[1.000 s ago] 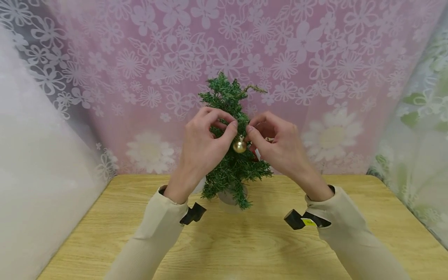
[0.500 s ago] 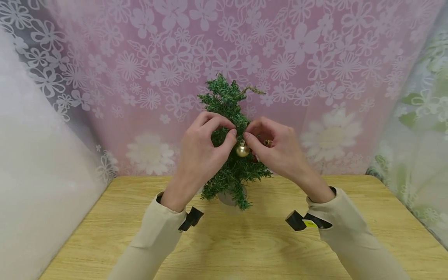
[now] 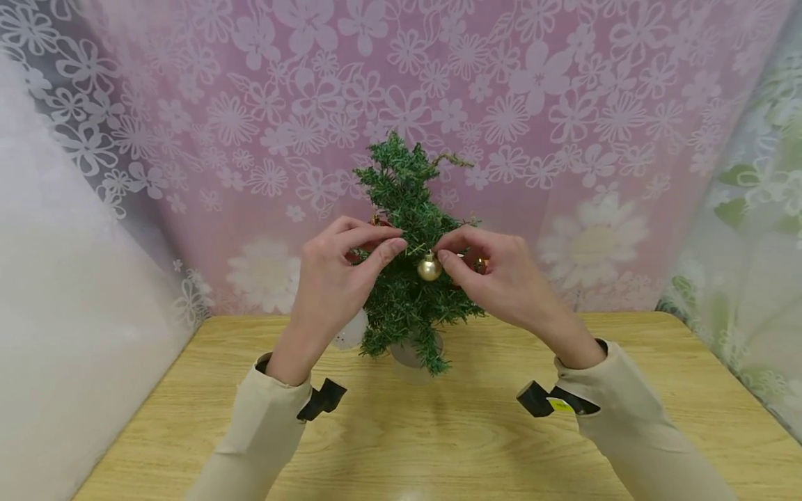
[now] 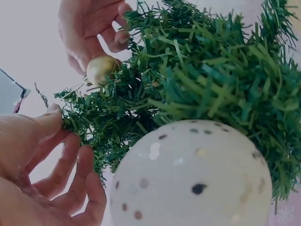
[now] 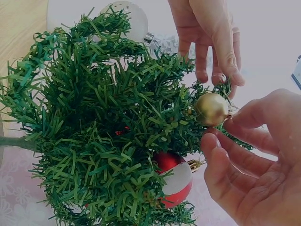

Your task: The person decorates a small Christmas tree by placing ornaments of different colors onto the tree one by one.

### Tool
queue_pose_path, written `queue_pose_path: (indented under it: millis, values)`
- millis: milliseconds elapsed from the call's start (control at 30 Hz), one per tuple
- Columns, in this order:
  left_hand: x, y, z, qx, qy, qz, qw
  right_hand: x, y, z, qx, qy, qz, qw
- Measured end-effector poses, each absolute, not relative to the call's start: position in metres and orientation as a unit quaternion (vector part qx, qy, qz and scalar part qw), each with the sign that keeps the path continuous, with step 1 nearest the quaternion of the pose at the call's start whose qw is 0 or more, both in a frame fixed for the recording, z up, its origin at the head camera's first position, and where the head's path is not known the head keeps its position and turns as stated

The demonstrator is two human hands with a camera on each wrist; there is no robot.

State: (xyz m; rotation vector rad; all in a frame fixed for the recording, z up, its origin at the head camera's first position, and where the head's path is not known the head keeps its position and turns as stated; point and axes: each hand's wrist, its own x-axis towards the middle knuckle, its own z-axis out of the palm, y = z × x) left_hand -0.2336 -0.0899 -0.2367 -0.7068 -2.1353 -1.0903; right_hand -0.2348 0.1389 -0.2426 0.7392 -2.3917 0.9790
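A small green artificial Christmas tree [image 3: 404, 184] stands upright on the table. On its front hangs a gold ball ornament [image 3: 429, 267], its metal cap upward in the head view. My right hand [image 3: 501, 275] is just right of the ball, with thumb and finger pinching at its cap [image 5: 230, 112]. At the left, my left hand [image 3: 335, 282] pinches a branch tip between thumb and forefinger; its other fingers [image 4: 89, 188] are loosely bent. Whether the ball's loop is round the branch is too small to tell.
A white ball with spots [image 4: 193, 179] hangs low on the tree's left. A red and white ball [image 5: 178, 186] sits among the right branches. The pale pot [image 3: 410, 358] stands on the wooden table [image 3: 426, 445], before a pink flowered curtain [image 3: 401, 69].
My left hand has moved left and slightly down, baring the red and white ornaments behind it. My right hand has dropped a little. The gold ball has shifted slightly down and stays between both hands.
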Motion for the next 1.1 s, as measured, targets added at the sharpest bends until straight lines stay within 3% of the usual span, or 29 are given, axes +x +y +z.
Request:
queue_pose_path:
  millis: [533,833,1100]
  values:
    - [-0.239,-0.093,-0.236,-0.266,-0.823,-0.432,0.256,-0.236,0.143,-0.247,0.284,-0.861,0.355,0.228]
    - [-0.225,-0.101,-0.255,-0.289,-0.794,-0.424,0.326,-0.222,0.165,-0.259,0.276,-0.858,0.378,0.212]
    - [-0.197,-0.143,-0.307,-0.252,-0.784,-0.403,0.400,-0.198,0.203,-0.291,0.264,-0.866,0.343,0.252]
